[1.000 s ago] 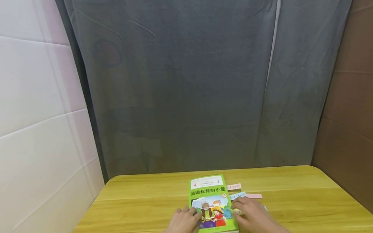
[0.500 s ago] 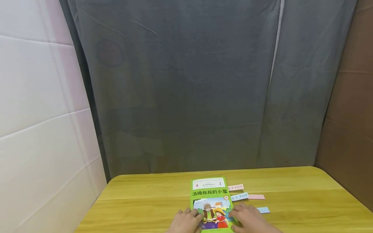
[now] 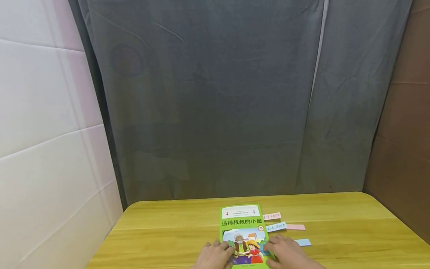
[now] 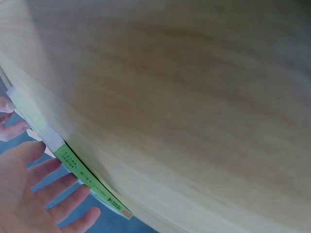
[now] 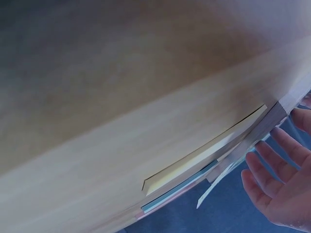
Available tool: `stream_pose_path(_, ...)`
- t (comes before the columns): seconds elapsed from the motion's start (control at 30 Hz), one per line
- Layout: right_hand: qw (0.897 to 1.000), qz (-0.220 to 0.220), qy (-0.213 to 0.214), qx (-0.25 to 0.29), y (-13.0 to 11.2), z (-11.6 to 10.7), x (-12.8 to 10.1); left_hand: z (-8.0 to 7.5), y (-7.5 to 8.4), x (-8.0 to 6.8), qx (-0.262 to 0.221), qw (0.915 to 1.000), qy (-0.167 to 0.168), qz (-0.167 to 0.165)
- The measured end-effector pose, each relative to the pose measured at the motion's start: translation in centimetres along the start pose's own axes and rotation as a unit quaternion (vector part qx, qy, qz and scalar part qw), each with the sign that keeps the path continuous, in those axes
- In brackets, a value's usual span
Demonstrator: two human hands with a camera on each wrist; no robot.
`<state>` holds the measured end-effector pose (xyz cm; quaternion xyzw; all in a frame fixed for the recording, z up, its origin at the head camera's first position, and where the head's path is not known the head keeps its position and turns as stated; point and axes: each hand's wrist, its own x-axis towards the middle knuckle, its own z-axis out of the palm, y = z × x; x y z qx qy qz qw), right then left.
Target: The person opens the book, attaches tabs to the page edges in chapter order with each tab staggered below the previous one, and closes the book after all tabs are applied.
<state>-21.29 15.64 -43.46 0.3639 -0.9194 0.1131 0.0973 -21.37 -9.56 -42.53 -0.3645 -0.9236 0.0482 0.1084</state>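
Note:
A green paperback book (image 3: 241, 222) with a cartoon cover lies closed on the table. My left hand (image 3: 215, 256) rests at its lower left, fingertips on the cover's edge. In the left wrist view, the relaxed fingers (image 4: 62, 182) lie along the green spine (image 4: 90, 179). At the lower right, my right hand (image 3: 285, 254) touches the cover with loosely spread fingers. Paper strips stick out from the page side: a pink one with writing (image 3: 272, 216), a blue one with writing (image 3: 276, 226), a plain pink one (image 3: 295, 227) and a blue one (image 3: 303, 242).
The yellow wooden table (image 3: 161, 231) ends at a grey curtain (image 3: 215, 112). A white panel (image 3: 50, 130) stands on the left and a brown one (image 3: 403, 130) on the right. A yellow strip (image 5: 204, 158) shows beside the pages in the right wrist view.
My right hand has moved off the strips onto the cover's right edge, and more of the lower blue strip shows. The head view shifted slightly. Over the last half second everything stays still.

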Motion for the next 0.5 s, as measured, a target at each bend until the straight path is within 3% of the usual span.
stream_pose_path(0.23,1.000,-0.010,0.011,0.000,0.1,0.1,0.1,0.1,-0.2,0.0,-0.006,0.9999,-0.008,-0.001)
stream_pose_path(0.37,1.000,0.005,0.016,0.019,0.1,-0.4,-0.2,-0.4,-0.6,0.0,-0.029,0.9995,-0.007,-0.005)
stream_pose_path(0.5,0.997,0.018,0.075,-0.001,0.1,-1.6,-0.3,-1.5,-1.2,-0.1,-0.048,0.9984,0.025,-0.018)
